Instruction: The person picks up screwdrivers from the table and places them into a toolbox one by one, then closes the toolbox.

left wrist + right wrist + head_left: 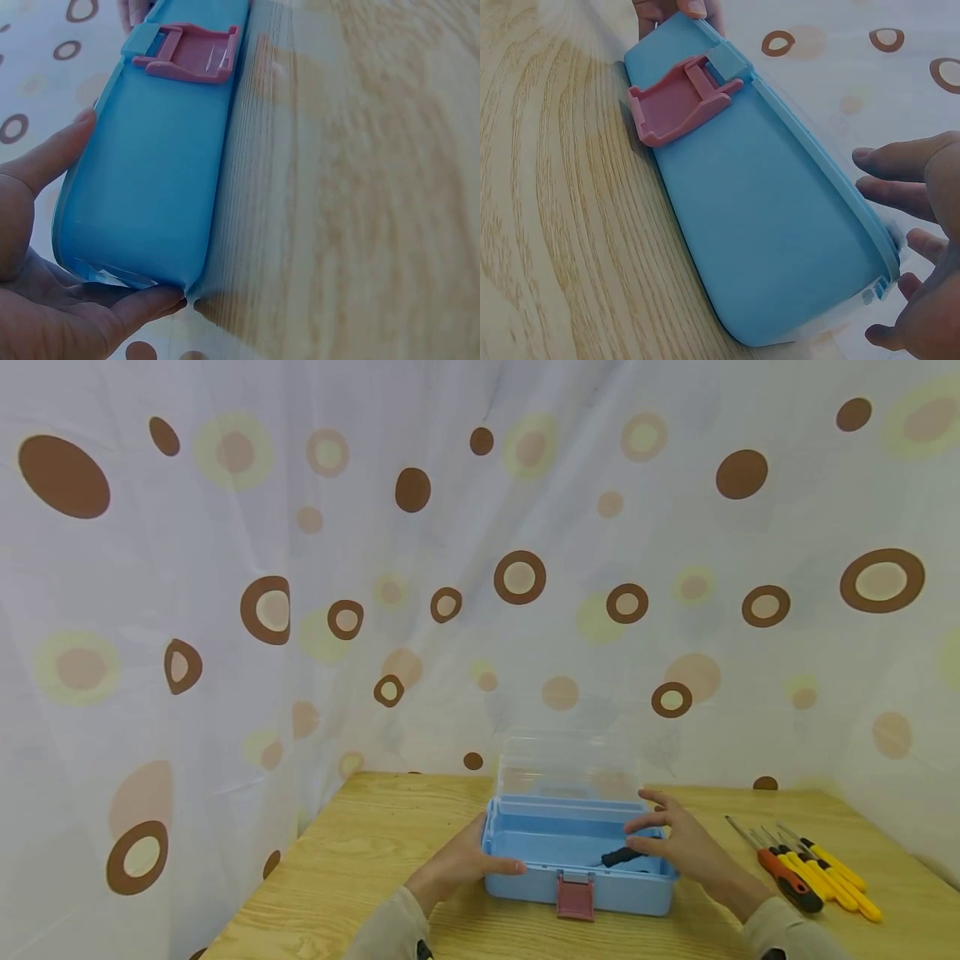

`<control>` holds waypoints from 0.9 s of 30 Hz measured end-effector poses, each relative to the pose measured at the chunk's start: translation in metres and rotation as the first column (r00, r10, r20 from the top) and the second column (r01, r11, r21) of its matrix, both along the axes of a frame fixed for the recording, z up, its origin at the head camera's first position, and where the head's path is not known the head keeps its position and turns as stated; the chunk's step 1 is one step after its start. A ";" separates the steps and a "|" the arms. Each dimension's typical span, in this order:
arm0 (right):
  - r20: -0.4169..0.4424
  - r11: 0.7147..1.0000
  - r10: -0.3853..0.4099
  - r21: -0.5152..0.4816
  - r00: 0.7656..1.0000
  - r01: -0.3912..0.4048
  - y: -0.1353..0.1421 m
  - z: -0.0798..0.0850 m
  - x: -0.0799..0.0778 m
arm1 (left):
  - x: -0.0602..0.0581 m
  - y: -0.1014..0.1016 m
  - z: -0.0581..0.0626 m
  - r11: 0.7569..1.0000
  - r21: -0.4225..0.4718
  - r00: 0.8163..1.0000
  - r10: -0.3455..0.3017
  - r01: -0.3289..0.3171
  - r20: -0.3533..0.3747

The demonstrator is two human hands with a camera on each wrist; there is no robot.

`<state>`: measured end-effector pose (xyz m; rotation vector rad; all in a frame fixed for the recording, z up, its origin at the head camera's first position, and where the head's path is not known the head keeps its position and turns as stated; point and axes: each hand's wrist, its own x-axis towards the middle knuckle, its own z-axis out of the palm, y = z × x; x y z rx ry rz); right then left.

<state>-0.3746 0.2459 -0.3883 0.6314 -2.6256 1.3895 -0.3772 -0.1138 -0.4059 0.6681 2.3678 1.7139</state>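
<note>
A light blue toolbox point(525, 887) sits on the table, its clear lid point(570, 768) raised at the back and its pink latch point(575, 897) hanging down in front. My left hand point(467, 858) grips the box's left end, thumb along the front rim. In the left wrist view, the fingers of that hand point(45, 300) wrap the end wall. Inside the box, toward the right, lies a small tool with a black handle point(621, 857). Over the right end, my right hand point(678, 839) has its fingers spread, close above that handle. The right wrist view shows nothing in these fingers point(900, 169).
Right of the box, several yellow-handled screwdrivers point(840, 881) lie side by side on the wooden table point(360, 868). A red and black handled screwdriver point(787, 878) lies at their left. Behind and to the left hangs a dotted curtain point(450, 527).
</note>
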 end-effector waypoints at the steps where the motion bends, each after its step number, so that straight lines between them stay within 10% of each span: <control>1: -0.002 1.000 -0.003 -0.001 1.000 0.003 0.000 0.001 0.001 | 0.000 0.000 0.000 1.000 -0.001 1.000 0.001 -0.001 -0.001; 27: -0.011 0.998 -0.067 0.010 0.998 0.067 0.004 0.007 0.004 | 0.000 0.001 -0.001 1.000 -0.011 1.000 0.022 -0.022 0.003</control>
